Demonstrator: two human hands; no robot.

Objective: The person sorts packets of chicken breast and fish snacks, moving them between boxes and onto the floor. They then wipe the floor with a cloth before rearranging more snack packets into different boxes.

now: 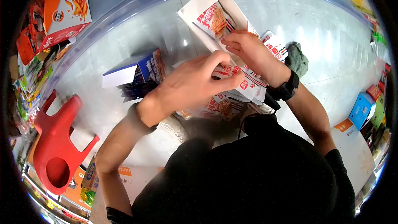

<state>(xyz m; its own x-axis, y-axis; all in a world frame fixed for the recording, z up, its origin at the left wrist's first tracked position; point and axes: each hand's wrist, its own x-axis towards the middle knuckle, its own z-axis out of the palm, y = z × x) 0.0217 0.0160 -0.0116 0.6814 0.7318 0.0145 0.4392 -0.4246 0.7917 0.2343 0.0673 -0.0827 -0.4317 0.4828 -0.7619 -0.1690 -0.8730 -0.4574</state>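
A white carton [202, 3] stands open in front of me, with red-and-white packets [215, 21] printed "chicken breast" inside. My right hand [248, 49] reaches over the carton's near side. Its fingers are stretched out, with the tips by the packets; its thumb is hidden. Nearer to my body, my left hand [192, 83] has thumb and index finger apart in a curve, with nothing visible in the gap. More red-and-white packets [251, 85] lie in a pile beneath and beside both hands. Part of that pile is covered by my left hand.
A blue box [151, 64] with an open white flap stands on the tiled floor at left. Near it is a red plastic stool [58, 141]. A dark green cloth-like item [296, 60] lies at right. A blue carton [362, 110] and shelved goods line the sides.
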